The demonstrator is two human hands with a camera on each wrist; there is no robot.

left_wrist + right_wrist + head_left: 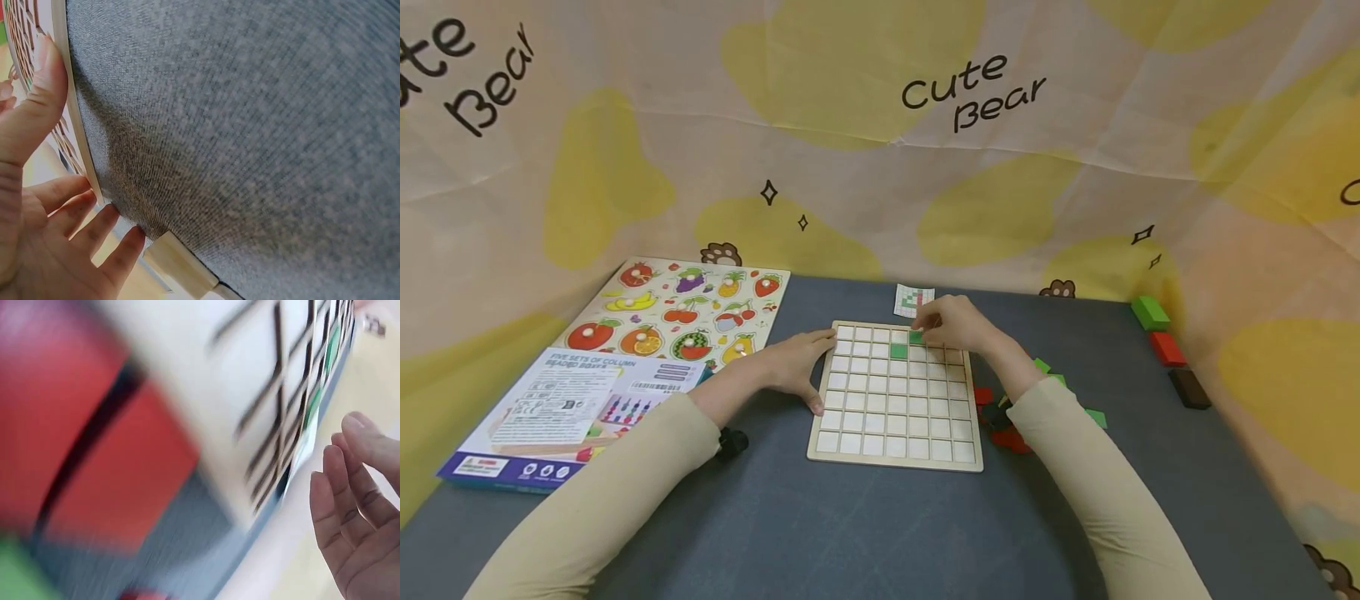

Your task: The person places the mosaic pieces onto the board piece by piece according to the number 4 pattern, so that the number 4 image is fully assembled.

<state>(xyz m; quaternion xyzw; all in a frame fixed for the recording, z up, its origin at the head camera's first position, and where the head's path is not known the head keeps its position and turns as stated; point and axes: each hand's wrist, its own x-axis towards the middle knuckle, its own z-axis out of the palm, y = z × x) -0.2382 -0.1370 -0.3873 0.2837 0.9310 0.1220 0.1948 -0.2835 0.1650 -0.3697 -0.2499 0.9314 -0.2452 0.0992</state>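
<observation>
A wooden grid board (896, 454) lies on the grey table (850, 533). Two green tiles sit near its top: one (898, 351) in the second row, one (916, 337) in the top row. My right hand (927, 330) hovers over the top row, fingertips touching that top green tile. Its other fingers (350, 506) look straight in the blurred right wrist view. My left hand (811, 367) lies flat against the board's left edge, thumb (40, 94) on the rim (62, 94) and fingers (94, 231) spread.
A small pattern card (913, 300) lies behind the board. Loose green, red and dark tiles (1009, 421) sit right of it. Green (1150, 312), red (1167, 347) and dark (1189, 387) blocks line the far right. A fruit puzzle (685, 312) and a box (572, 408) lie left.
</observation>
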